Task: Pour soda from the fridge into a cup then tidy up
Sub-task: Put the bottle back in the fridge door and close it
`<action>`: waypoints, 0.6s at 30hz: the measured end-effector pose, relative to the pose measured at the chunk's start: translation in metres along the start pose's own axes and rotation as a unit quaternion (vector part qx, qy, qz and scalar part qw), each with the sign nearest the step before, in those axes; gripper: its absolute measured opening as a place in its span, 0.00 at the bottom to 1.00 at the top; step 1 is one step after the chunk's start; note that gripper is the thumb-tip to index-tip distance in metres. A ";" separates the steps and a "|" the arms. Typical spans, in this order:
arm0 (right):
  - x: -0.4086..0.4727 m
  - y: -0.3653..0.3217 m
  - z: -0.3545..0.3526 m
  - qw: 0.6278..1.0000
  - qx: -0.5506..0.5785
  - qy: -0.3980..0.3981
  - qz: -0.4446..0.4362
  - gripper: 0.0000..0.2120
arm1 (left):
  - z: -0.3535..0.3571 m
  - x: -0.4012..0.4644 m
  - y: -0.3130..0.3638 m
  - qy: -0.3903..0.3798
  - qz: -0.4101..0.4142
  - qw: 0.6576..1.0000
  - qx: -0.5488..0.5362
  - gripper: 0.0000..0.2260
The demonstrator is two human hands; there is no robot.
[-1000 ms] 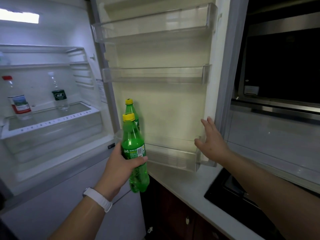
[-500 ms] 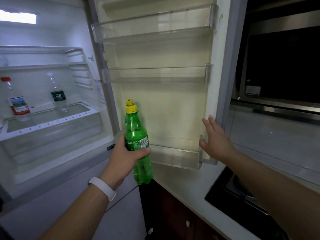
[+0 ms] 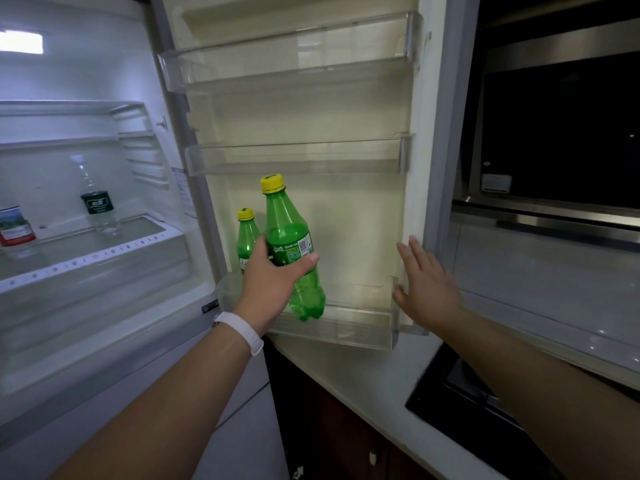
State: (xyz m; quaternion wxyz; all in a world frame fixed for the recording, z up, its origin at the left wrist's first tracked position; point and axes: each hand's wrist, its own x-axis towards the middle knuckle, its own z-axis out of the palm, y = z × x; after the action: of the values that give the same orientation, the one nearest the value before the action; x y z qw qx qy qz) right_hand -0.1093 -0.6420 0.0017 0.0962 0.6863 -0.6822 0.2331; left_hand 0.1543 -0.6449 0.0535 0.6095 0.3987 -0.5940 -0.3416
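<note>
Soda bottle is sitting in the grip of the left hand, whose fingers and thumb are wrapping around its labelled waist, over the near left end of the lowest door shelf. Its green label is carrying a barcode and small print; the brand lettering is too blurred to read with certainty. Its long axis is running nearly upright, leaning slightly, with the yellow cap pointing up and the lobed base pointing down toward the shelf. Its green plastic is translucent and smooth, narrowing to a slim neck. A white wristband is circling the left wrist. Just behind the hand, a second green bottle with a yellow cap is standing upright in the same clear plastic shelf. The right hand is hovering with fingers spread and flat, holding nothing, at the right edge of the open fridge door; whether it is touching the door is unclear. Farther left, inside the fridge, a clear water bottle with a dark green label and another bottle with a red-banded label are standing on a glass shelf. At the near right, a pale countertop is meeting a black cooktop.
</note>
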 end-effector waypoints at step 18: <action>-0.002 -0.001 0.007 1.000 0.008 0.016 -0.006 0.39 | 0.020 0.051 -0.054 0.028 -0.020 0.997 0.066 0.23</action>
State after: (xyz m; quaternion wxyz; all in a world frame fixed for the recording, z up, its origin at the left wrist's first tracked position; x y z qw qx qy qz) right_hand -0.1068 -0.6436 -0.0052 0.1030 0.6870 -0.6748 0.2492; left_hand 0.1402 -0.7160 0.0280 0.5914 0.4591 -0.5898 -0.3026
